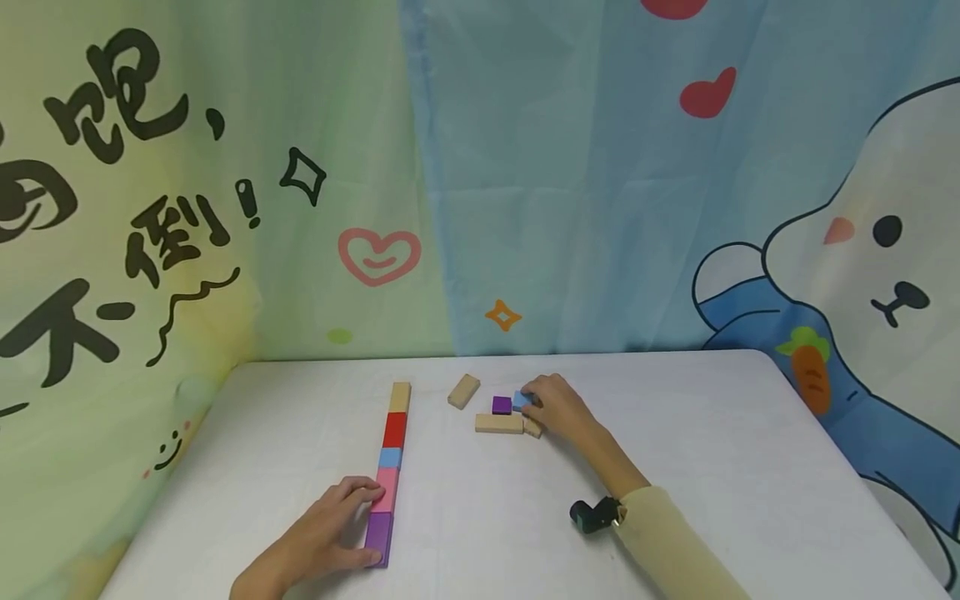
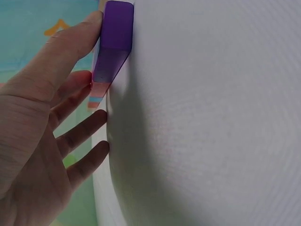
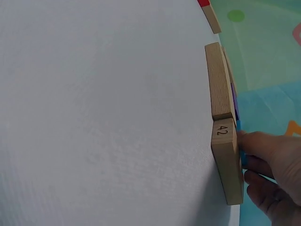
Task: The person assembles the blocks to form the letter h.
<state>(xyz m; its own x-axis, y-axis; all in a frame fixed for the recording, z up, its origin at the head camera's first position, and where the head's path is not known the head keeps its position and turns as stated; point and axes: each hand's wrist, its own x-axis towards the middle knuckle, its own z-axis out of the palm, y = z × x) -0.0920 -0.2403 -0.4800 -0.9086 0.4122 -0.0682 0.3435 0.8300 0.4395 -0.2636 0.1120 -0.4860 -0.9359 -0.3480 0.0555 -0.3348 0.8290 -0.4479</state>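
A straight row of blocks runs front to back: purple (image 1: 379,533), pink (image 1: 388,485), light blue (image 1: 390,457), red (image 1: 394,430) and bare wood (image 1: 400,397). Along the left side of this row my left hand (image 1: 318,533) rests, thumb against the purple block and index finger at the pink one, the other fingers loosely spread. My right hand (image 1: 561,410) pinches a second light-blue block (image 1: 518,402) beside a small purple block (image 1: 502,405). In front lie a long wooden block (image 1: 498,424) and another wooden block marked 42 (image 3: 225,141), partly covered by the hand in the head view.
A loose wooden block (image 1: 464,391) lies at an angle between the row and the right-hand group. Everything lies on a white-covered table (image 1: 465,517). A printed curtain (image 1: 525,208) hangs behind the table's back edge. A dark wrist camera (image 1: 592,516) sits at the right cuff.
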